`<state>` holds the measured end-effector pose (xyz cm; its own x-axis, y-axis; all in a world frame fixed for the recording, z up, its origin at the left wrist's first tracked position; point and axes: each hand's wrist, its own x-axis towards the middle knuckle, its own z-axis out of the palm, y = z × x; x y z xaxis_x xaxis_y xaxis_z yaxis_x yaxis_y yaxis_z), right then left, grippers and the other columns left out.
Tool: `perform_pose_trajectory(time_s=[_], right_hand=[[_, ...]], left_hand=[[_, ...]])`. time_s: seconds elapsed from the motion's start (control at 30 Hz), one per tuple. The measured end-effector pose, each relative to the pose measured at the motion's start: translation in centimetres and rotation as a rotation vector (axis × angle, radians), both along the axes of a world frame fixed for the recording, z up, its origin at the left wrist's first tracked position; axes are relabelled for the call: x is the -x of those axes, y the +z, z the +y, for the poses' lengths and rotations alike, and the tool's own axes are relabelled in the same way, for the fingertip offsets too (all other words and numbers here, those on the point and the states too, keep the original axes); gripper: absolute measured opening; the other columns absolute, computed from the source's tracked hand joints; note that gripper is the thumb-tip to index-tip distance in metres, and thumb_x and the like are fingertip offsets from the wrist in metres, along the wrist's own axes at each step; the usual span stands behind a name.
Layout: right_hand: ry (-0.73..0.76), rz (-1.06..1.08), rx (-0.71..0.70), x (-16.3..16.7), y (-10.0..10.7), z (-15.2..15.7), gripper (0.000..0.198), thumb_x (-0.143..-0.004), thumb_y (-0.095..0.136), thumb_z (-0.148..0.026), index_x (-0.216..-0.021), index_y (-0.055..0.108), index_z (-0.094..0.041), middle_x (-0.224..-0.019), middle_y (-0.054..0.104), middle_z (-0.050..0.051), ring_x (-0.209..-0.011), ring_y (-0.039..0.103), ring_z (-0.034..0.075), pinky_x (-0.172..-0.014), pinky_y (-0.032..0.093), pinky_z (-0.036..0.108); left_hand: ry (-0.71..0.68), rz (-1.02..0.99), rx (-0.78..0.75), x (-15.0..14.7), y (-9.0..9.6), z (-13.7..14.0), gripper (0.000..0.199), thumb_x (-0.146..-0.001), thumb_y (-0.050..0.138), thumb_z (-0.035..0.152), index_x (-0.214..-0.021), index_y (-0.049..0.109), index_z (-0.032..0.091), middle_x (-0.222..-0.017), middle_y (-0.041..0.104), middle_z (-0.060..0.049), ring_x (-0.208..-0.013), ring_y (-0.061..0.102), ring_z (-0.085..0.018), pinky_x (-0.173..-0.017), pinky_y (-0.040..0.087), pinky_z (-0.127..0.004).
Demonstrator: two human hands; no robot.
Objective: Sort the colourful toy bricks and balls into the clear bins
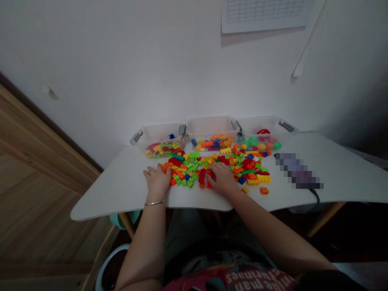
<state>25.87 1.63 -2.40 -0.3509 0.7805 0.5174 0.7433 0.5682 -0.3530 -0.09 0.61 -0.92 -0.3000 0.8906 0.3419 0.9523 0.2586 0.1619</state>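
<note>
Loose plastic toy bricks in many colours lie in a heap [189, 165] across the middle of the table [121, 194]. At the heap's left edge, my left hand [158, 180] rests palm down with fingers spread, beside orange and red bricks; a small green spot shows by its fingers, too small to name. My right hand [223, 178] is curled at the heap's near edge, thumb and fingers around a red brick [209, 182] that they partly cover. Just left of it, a dark red brick [202, 176] stands apart from my fingers.
Behind the heap stand three clear bins: left [157, 131] and middle [212, 123] with bricks, right [257, 123] with rounded coloured pieces. A blurred-out flat device [297, 169] with a cable lies right. Two orange bricks [264, 190] [245, 189] sit near the front edge.
</note>
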Motion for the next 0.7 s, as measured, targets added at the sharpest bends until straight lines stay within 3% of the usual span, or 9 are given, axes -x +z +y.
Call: perform_pose_trajectory(time_s=[0.2,0.4,0.57,0.7], right_hand=[[-0.003,0.006,0.01,0.1,0.1,-0.1,0.018,-0.087,0.055,-0.026,-0.098,0.066,-0.018,-0.104,0.069,0.01,-0.102,0.056,0.026,-0.093,0.043,0.04],[0.003,-0.008,0.007,0.1,0.1,-0.1,0.019,-0.086,0.054,-0.026,-0.1,0.065,-0.018,-0.103,0.068,0.01,-0.102,0.056,0.026,-0.092,0.042,0.041],[-0.001,-0.003,0.014,0.1,0.0,-0.1,0.018,-0.086,0.054,-0.026,-0.099,0.065,-0.019,-0.102,0.068,0.01,-0.102,0.055,0.027,-0.092,0.043,0.043],[0.003,0.005,0.005,0.0,0.0,0.0,0.017,-0.086,0.055,-0.025,-0.099,0.066,-0.019,-0.102,0.068,0.01,-0.102,0.055,0.027,-0.092,0.043,0.042]], left_hand=[[-0.041,0.05,-0.002,-0.2,0.0,0.5,0.046,-0.093,0.035,0.025,-0.124,0.059,0.001,-0.118,0.065,-0.023,-0.115,0.058,-0.031,-0.102,0.041,-0.043],[0.018,-0.037,-0.021,0.0,0.5,0.4,0.047,-0.085,0.034,0.01,-0.121,0.063,0.005,-0.114,0.069,-0.019,-0.108,0.063,-0.029,-0.097,0.044,-0.04],[0.107,-0.239,-0.098,0.4,0.5,0.5,0.053,-0.084,0.04,0.013,-0.135,0.053,0.008,-0.117,0.069,-0.017,-0.107,0.065,-0.029,-0.095,0.048,-0.039],[0.108,-0.286,-0.063,1.0,0.3,0.7,0.05,-0.082,0.042,0.012,-0.13,0.058,0.007,-0.12,0.067,-0.018,-0.113,0.063,-0.03,-0.099,0.047,-0.041]])
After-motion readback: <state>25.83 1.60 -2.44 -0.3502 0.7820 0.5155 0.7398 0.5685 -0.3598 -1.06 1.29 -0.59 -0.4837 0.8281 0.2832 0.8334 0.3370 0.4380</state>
